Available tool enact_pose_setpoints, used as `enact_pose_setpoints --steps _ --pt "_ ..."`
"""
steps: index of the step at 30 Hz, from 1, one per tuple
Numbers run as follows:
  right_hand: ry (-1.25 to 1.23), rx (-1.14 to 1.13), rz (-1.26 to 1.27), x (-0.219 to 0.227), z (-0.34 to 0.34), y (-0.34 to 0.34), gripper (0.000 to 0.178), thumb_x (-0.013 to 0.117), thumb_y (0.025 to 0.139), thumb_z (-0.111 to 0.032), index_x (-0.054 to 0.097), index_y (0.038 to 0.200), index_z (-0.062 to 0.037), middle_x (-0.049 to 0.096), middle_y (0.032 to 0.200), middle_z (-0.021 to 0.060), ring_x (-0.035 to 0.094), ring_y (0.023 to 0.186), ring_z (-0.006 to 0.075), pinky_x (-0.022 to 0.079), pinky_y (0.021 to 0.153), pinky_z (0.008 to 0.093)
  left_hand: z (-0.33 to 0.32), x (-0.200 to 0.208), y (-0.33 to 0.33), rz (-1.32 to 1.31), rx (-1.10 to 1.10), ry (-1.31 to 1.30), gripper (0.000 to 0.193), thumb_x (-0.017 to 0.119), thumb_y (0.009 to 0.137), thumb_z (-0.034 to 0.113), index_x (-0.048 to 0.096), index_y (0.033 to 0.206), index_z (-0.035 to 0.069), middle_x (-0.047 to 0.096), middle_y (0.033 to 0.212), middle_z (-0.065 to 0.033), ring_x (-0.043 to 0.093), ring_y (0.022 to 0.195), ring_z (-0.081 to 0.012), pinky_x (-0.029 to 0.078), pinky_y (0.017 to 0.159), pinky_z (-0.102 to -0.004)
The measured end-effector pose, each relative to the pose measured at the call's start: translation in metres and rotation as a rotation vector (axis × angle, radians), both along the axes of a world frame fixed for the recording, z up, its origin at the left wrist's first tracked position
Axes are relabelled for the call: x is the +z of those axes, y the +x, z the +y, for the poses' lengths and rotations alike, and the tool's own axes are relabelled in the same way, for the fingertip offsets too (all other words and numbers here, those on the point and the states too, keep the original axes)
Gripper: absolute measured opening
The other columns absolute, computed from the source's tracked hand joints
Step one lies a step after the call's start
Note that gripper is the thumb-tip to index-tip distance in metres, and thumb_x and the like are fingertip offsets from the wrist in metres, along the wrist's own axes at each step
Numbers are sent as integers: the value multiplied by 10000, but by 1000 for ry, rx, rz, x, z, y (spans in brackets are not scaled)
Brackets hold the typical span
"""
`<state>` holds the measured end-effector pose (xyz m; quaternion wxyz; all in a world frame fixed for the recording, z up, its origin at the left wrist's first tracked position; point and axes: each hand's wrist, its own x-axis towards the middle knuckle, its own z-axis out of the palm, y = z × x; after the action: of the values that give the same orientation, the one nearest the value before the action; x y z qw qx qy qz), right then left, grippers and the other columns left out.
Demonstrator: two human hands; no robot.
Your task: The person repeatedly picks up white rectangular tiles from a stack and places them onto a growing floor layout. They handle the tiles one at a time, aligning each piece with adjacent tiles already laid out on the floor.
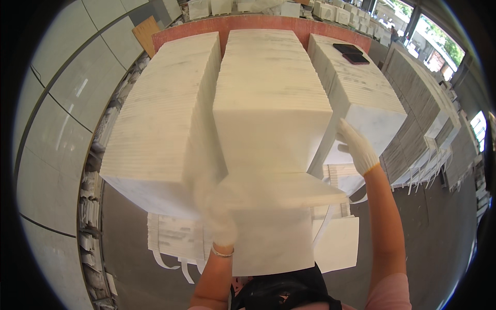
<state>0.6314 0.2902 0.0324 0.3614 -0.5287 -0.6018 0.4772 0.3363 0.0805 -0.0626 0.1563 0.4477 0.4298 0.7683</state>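
The gloved left hand point(214, 209) and the white tile point(281, 188) it grips are smeared by motion blur, hiding the fingers' grip

Left hand point(219, 217) blurred, raised — right hand point(356, 147) gloved, outstretched.

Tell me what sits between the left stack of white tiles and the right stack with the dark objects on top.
In the head view, a third stack of white tiles, the middle stack, stands between the left stack and the right stack, with narrow gaps on either side.
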Motion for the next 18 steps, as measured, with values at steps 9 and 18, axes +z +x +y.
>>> enact_pose_setpoints --steps 9,18 --pt "-111 -156 -70 1 46 -59 656 511 996 -560 660 1210 41 657 1070 69 540 944 183 445 851 329 8 -5 -10 231 192 -159 556 341 1116 300 296 1503 -96 422 1535 -265 398 1453 -385 340 1187 -470" --pt "-10 -23 -80 -4 9 -33 776 550 953 -618 562 1428 -5 618 1360 144 561 1255 284 480 982 411 18 12 -4 -18 70 -43 555 373 1095 261 286 1518 -87 397 1551 -267 374 1464 -393 309 1215 -483"
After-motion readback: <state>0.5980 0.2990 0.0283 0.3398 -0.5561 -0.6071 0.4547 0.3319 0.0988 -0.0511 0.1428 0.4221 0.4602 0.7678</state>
